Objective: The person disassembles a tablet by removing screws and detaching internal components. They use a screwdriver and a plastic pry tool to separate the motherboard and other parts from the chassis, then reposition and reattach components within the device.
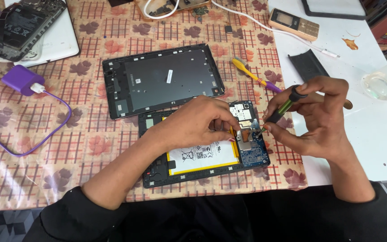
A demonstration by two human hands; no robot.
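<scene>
Tablet [202, 154], back removed, on desk [45, 116] before detached cover [162, 78]. Left hand [198, 123] fingers pinched on board beside battery [202, 156]. Right hand [312, 121] grip clamped on screwdriver [281, 110], tip at blue circuit board [254, 152]. Step judged: working a board screw; calls for steady, upright tip.

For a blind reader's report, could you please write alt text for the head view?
A right hand holds a green-and-black screwdriver to the blue circuit board of an opened black tablet, which the left hand steadies. Its detached dark back cover lies behind.
</scene>
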